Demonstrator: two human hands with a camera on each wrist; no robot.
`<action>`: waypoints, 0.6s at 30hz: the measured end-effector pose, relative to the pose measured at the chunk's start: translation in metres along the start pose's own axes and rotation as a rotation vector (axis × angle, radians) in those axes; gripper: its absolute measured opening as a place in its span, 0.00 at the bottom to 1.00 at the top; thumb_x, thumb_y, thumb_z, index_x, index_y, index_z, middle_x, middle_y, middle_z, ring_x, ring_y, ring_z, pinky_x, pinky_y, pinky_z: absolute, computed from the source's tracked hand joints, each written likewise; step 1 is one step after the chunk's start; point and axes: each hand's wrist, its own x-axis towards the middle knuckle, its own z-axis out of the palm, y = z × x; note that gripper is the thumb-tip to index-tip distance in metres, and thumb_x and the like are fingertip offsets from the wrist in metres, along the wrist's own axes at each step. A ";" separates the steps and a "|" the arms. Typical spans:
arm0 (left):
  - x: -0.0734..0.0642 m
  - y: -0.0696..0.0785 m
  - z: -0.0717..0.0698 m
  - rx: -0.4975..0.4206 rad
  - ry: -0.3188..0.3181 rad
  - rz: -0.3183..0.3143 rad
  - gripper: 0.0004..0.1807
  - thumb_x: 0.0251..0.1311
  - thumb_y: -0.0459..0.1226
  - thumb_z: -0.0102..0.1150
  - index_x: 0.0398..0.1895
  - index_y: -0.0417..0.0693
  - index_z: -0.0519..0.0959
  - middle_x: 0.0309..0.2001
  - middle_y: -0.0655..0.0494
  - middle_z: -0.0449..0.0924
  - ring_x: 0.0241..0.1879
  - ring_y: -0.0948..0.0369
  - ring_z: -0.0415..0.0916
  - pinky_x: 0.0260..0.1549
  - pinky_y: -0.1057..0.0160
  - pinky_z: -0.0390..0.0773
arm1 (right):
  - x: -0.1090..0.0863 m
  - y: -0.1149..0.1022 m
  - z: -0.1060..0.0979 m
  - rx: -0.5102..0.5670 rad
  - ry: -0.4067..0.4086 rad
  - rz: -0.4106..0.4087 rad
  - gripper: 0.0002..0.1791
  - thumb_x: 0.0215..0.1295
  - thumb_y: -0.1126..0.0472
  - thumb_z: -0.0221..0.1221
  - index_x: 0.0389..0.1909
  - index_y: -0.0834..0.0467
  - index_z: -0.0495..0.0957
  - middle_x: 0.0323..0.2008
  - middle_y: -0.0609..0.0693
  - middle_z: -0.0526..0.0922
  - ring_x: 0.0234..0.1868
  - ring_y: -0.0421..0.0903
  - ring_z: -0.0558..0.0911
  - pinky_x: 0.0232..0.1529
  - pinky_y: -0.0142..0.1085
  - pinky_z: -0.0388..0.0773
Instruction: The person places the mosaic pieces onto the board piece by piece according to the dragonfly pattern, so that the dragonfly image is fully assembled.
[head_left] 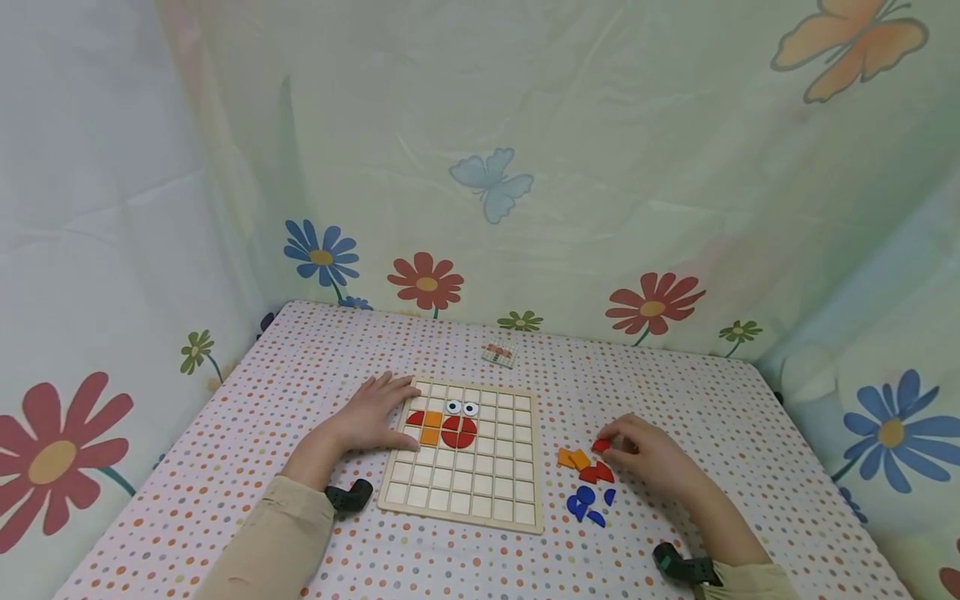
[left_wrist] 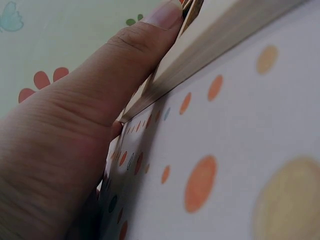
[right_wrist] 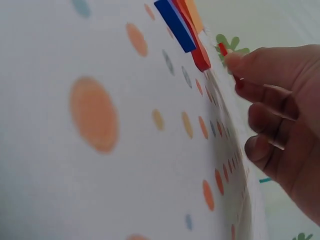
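A light wooden grid board (head_left: pixel 483 483) lies on the dotted cloth. On it are a red disc made of quarter pieces (head_left: pixel 459 432), orange squares (head_left: pixel 430 436), a red quarter piece (head_left: pixel 416 418) and two eye pieces (head_left: pixel 462 408). My left hand (head_left: pixel 372 414) rests along the board's left edge with spread fingers, its thumb (left_wrist: pixel 135 45) laid straight over the rim. Right of the board, my right hand (head_left: pixel 652 454) pinches a red piece (right_wrist: pixel 231 66) between thumb and index finger, lifted off the cloth. Below that hand sit loose red pieces (head_left: pixel 597 473).
Orange pieces (head_left: pixel 573 458) lie beside the red ones, with several blue pieces (head_left: pixel 585 503) nearer me. A small pattern card (head_left: pixel 500 354) lies beyond the board. A flowered curtain (head_left: pixel 570 208) stands behind the table.
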 end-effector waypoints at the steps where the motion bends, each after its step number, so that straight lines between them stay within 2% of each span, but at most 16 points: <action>1: 0.000 0.000 0.000 -0.003 0.001 -0.001 0.54 0.40 0.73 0.65 0.72 0.60 0.66 0.78 0.55 0.53 0.80 0.46 0.39 0.77 0.41 0.40 | 0.001 -0.003 -0.001 -0.002 0.002 -0.010 0.10 0.65 0.54 0.65 0.46 0.47 0.81 0.42 0.44 0.77 0.33 0.42 0.70 0.29 0.30 0.69; 9: -0.001 -0.001 0.001 -0.001 -0.001 -0.011 0.53 0.41 0.73 0.65 0.72 0.62 0.66 0.78 0.56 0.53 0.80 0.47 0.39 0.78 0.42 0.40 | 0.013 -0.041 -0.004 0.012 0.009 -0.112 0.09 0.65 0.55 0.65 0.45 0.47 0.81 0.39 0.43 0.77 0.31 0.40 0.70 0.26 0.30 0.71; 13: -0.002 0.001 0.000 -0.006 -0.002 -0.010 0.53 0.41 0.72 0.65 0.71 0.61 0.66 0.78 0.56 0.53 0.80 0.47 0.39 0.77 0.42 0.40 | 0.023 -0.064 0.001 0.061 -0.018 -0.158 0.10 0.65 0.56 0.65 0.47 0.47 0.81 0.40 0.43 0.77 0.31 0.41 0.70 0.25 0.31 0.72; 18: -0.002 0.003 -0.002 -0.018 -0.004 -0.003 0.53 0.41 0.71 0.66 0.72 0.61 0.66 0.78 0.55 0.53 0.80 0.46 0.39 0.77 0.41 0.39 | 0.041 -0.094 0.011 0.062 -0.041 -0.209 0.10 0.64 0.56 0.65 0.46 0.46 0.82 0.41 0.44 0.78 0.33 0.41 0.71 0.28 0.31 0.71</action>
